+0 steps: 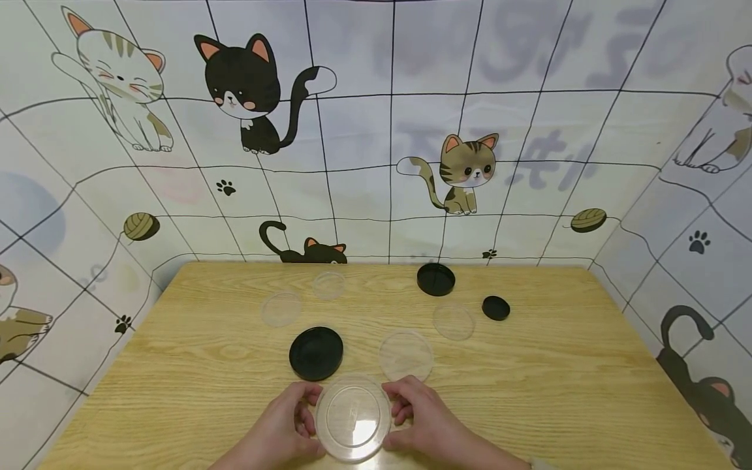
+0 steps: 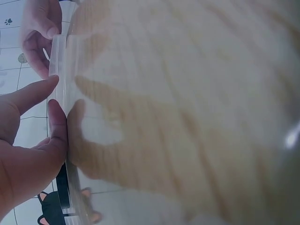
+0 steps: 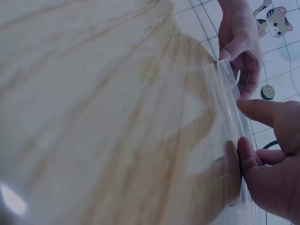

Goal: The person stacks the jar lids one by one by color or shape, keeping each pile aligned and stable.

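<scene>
Left hand and right hand grip 1 clear round plastic lid by opposite sides of rim, thumbs and fingers bent against it. Lid sits near middle of near edge of wooden surface. Large black lid just beyond, toward left; large clear disc just past right hand's fingertips. Farther back: 2 faint clear discs left of middle, smaller clear disc and small black lid toward right. Deep black lid at far edge.
</scene>
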Tool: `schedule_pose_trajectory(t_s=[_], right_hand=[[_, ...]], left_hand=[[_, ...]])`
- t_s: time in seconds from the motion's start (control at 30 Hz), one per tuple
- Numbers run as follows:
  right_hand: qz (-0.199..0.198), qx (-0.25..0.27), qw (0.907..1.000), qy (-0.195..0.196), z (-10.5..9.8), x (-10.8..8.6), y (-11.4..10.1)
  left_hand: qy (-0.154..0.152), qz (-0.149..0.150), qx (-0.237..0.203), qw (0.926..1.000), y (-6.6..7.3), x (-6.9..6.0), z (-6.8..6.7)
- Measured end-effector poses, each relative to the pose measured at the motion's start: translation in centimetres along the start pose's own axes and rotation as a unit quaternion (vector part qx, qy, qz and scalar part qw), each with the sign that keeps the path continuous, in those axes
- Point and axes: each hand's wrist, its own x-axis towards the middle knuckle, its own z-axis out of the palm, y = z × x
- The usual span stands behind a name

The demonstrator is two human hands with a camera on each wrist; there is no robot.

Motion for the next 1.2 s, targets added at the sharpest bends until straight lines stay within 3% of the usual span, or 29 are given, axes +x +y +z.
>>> schedule_pose_trajectory(t_s=[0.17,0.43,0.53,0.67,0.93,1.2], right_hand=[[0.004,0.001,1.0,-0.002,0.0,0.0,-0.1],[0.026,0.002,0.9996,-0.014,-0.5,-0.3,-0.6],[0.017,-0.014,0.9997,-0.008,-1.1,-0.4,-0.7],[-0.013,-0.03,0.9994,0.013,-2.4,-0.3,-1.1],[-0.027,-0.027,0.9978,0.055,-5.1,0.0,-2.2],[-0.01,-0.04,0.9945,0.097,-7.1,0.3,-1.9]], left_hand=[[0.003,0.009,0.002,1.0,0.0,-0.2,0.0],[-0.017,-0.004,-0.01,0.9998,0.1,-0.4,-0.7],[-0.01,0.0,-0.003,0.9999,0.3,-0.3,-1.1],[0.0,0.029,0.005,0.9996,1.5,0.2,-2.0],[0.011,0.089,0.009,0.9959,4.0,2.7,-3.6],[0.014,0.09,0.005,0.9958,5.6,6.6,-3.4]])
